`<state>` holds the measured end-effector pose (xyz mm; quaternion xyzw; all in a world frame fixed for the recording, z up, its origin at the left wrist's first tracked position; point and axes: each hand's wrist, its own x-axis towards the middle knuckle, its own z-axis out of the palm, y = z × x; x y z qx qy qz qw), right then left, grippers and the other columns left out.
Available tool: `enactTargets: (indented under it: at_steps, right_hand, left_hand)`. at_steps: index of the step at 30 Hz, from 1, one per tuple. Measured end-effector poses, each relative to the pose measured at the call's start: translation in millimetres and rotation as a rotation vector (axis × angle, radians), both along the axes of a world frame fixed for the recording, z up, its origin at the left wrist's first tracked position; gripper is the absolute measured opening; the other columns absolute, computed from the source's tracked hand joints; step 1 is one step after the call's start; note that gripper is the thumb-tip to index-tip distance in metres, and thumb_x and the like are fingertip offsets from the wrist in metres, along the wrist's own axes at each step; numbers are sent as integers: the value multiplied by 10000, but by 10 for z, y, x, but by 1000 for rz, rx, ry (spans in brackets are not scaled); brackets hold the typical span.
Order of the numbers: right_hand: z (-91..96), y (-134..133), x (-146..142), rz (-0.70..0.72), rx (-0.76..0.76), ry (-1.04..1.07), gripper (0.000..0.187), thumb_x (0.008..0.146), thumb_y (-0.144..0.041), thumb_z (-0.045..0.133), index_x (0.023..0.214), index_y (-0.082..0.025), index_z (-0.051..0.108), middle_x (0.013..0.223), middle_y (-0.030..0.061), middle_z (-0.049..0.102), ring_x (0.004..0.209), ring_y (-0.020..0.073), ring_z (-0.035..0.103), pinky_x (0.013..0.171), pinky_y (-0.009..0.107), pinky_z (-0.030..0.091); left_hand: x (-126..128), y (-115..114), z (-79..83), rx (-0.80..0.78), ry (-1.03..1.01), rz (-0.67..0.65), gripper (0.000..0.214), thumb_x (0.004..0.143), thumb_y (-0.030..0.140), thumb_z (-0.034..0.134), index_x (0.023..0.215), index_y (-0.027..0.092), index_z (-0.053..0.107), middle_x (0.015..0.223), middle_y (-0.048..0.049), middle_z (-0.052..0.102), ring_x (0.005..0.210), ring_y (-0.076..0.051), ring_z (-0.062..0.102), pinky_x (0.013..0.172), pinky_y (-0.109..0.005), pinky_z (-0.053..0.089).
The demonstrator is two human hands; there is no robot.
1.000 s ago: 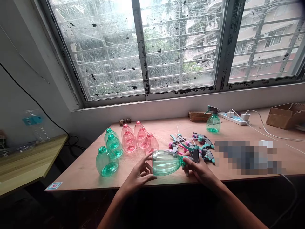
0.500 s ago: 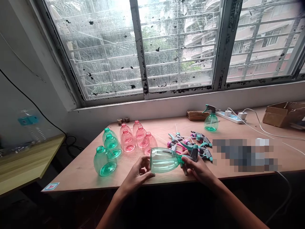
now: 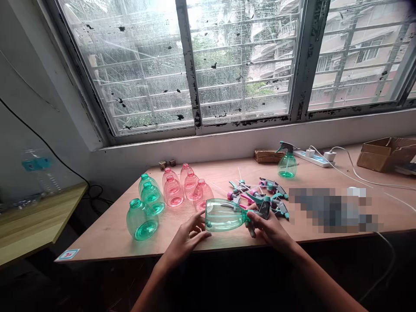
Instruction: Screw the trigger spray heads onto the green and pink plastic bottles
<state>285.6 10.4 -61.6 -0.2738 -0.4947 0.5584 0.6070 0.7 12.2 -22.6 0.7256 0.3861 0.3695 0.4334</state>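
Note:
A clear green spray bottle [image 3: 224, 215] lies sideways in the air over the table's front edge, its base to the left. My left hand [image 3: 187, 236] has its fingers and thumb curled loosely at the base. At the neck, my right hand [image 3: 272, 229] grips the bottle together with its grey and green trigger sprayer head [image 3: 264, 208]. Just behind the held bottle, several loose trigger heads [image 3: 276, 188] in grey, green and pink lie in a heap. Several open pink bottles [image 3: 173, 191] and three open green bottles [image 3: 142, 221] stand to the left.
A green bottle with a sprayer fitted [image 3: 287, 165] stands at the back, near a power strip [image 3: 313, 158] with white cables. Farther right is an open cardboard box [image 3: 378, 157]. A blurred patch [image 3: 331, 210] covers something on the table's right. Behind runs a window sill [image 3: 227, 141].
Both hands keep hold of the green bottle in nearly the same place. The whole view has shifted very slightly; the things on the table stand as before.

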Motion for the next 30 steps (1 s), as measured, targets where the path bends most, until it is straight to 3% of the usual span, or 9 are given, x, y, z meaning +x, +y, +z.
enactTargets:
  at_steps: [5, 7, 10, 12, 15, 20, 24, 30]
  right_hand:
    - [-20, 4, 16, 21, 12, -37, 219, 871, -365, 741, 942, -192, 627, 640, -13, 650, 487, 134, 594, 474, 257, 459]
    - [-28, 0, 20, 19, 6, -41, 231, 865, -375, 743, 945, -191, 628, 628, -16, 642, 478, 135, 587, 466, 256, 450]
    - [-37, -9, 21, 17, -1, -58, 254, 857, -392, 747, 954, -186, 634, 636, -10, 640, 482, 140, 586, 458, 259, 442]
    - [-33, -14, 18, 14, -9, -63, 269, 846, -405, 756, 946, -186, 637, 640, -8, 638, 486, 142, 586, 461, 262, 445]
    - [-4, -19, 4, -5, -25, -42, 298, 814, -431, 781, 921, -196, 632, 627, -17, 626, 479, 138, 575, 465, 263, 446]
    - [68, -36, -27, -52, 5, -21, 294, 820, -441, 774, 892, -189, 640, 599, -23, 598, 463, 124, 542, 443, 249, 419]
    - [115, -46, -36, -77, 0, 15, 285, 827, -440, 768, 860, -193, 629, 562, -41, 547, 459, 117, 505, 423, 239, 405]
    - [104, -46, -31, -52, -8, -20, 302, 825, -452, 767, 870, -187, 629, 571, -32, 561, 461, 122, 506, 427, 245, 405]
  left_hand:
    - [0, -1, -1, 6, 1, -40, 709, 910, 393, 648, 1527, 291, 313, 994, -41, 643, 812, -164, 596, 842, -359, 525]
    - [2, -24, -2, 51, 27, -18, 687, 919, 419, 635, 1524, 320, 324, 1139, -77, 621, 859, -173, 596, 880, -386, 526]
    - [15, -78, 19, 133, 4, 20, 746, 911, 418, 649, 1544, 368, 257, 1483, -133, 415, 1066, -237, 584, 933, -422, 535]
    - [22, -110, 38, 136, -22, -2, 804, 909, 385, 661, 1556, 404, 183, 1584, -119, 293, 1221, -277, 523, 984, -445, 524]
    - [23, -119, 38, 95, -37, -31, 794, 894, 351, 686, 1545, 395, 232, 1527, -110, 385, 1250, -279, 510, 1014, -468, 515]
    - [12, -63, -19, 63, 8, -45, 837, 844, 327, 739, 1541, 336, 275, 1245, -96, 564, 1029, -224, 614, 974, -454, 531]
    - [12, -44, -58, 136, 99, -44, 938, 727, 297, 843, 1517, 332, 340, 1097, -38, 584, 1027, -225, 597, 1000, -431, 507]
    - [9, -21, -79, 52, 74, -95, 703, 852, 392, 709, 1473, 256, 410, 1010, -39, 607, 840, -177, 605, 863, -360, 545]
